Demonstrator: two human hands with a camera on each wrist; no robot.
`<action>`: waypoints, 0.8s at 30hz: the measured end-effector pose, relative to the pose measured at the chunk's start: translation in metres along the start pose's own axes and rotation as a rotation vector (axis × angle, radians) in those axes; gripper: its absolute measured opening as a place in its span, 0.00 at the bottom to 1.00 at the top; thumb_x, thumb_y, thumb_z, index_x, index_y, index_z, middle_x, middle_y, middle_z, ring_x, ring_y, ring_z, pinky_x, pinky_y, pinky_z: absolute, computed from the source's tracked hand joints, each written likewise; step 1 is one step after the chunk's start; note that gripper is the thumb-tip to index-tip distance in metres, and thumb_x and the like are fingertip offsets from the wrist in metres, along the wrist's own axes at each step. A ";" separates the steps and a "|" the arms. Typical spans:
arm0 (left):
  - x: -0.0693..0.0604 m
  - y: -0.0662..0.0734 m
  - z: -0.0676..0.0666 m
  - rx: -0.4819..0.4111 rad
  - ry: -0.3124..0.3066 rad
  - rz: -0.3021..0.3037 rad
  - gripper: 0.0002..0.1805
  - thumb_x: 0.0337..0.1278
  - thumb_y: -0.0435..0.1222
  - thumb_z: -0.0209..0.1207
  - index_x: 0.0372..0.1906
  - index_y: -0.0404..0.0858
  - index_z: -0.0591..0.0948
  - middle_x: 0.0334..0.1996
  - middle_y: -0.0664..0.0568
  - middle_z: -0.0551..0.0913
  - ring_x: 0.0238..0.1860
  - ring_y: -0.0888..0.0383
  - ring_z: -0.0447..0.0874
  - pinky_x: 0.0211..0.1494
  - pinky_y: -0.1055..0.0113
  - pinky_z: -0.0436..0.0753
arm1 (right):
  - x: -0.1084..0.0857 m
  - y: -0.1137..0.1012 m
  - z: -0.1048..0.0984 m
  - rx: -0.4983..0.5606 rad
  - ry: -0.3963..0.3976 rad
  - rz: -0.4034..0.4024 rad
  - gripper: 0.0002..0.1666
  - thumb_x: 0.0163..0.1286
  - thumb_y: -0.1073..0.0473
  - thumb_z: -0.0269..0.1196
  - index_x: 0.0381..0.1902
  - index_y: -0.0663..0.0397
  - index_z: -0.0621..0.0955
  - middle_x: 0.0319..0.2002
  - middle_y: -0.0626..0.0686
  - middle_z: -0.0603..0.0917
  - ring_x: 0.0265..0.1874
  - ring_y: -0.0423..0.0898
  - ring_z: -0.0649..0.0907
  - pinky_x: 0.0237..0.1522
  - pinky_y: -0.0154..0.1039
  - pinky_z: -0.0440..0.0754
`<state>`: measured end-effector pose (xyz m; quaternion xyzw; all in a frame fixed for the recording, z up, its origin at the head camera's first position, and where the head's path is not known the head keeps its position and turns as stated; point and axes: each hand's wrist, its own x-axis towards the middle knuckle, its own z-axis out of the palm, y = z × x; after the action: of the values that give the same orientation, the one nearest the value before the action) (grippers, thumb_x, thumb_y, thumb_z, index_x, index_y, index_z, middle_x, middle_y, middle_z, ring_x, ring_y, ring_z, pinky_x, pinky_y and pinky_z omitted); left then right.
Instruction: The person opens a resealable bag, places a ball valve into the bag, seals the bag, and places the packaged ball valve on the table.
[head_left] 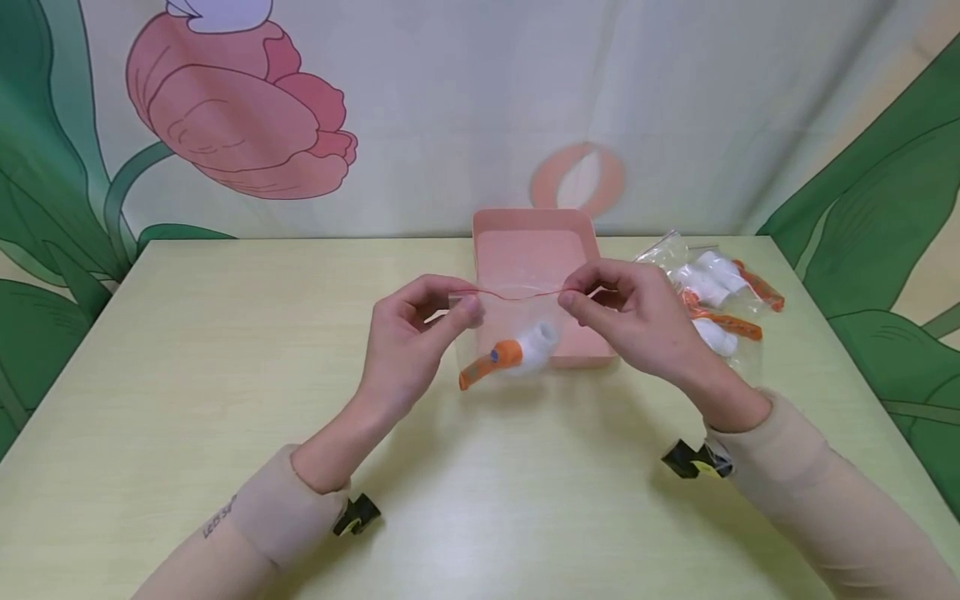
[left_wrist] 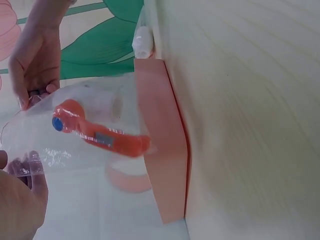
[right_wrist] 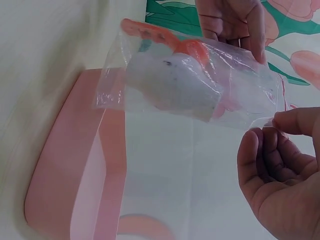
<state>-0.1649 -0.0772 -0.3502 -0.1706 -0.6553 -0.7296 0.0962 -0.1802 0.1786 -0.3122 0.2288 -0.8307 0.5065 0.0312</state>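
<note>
Between both hands hangs a clear zip bag (left_wrist: 60,150) with a red line along its top edge. Inside it lies a white plastic valve (head_left: 538,343) with an orange lever handle (left_wrist: 117,142) and a blue dot. My left hand (head_left: 405,346) pinches one top corner between thumb and fingers. The opposite corner is pinched by my right hand (head_left: 641,321). The right wrist view shows the bag's red edge (right_wrist: 285,95) near the right thumb and fingertip. Whether the bag's mouth is sealed I cannot tell.
Behind and below the bag stands a shallow pink tray (head_left: 534,218). To its right, several bagged white fittings (head_left: 708,279) with orange handles lie in a pile. A pale wooden table (head_left: 225,367) carries everything, with a patterned curtain (head_left: 442,108) behind.
</note>
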 end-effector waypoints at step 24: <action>-0.001 0.006 0.005 0.037 -0.059 0.062 0.03 0.67 0.27 0.64 0.40 0.29 0.85 0.36 0.44 0.90 0.37 0.46 0.87 0.42 0.66 0.84 | -0.006 0.000 0.002 -0.011 0.001 -0.047 0.05 0.73 0.63 0.65 0.38 0.61 0.84 0.35 0.52 0.83 0.35 0.48 0.82 0.37 0.36 0.81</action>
<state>-0.1607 -0.0734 -0.3444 -0.2104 -0.6656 -0.7086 0.1026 -0.1749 0.1789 -0.3151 0.2477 -0.8278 0.5013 0.0446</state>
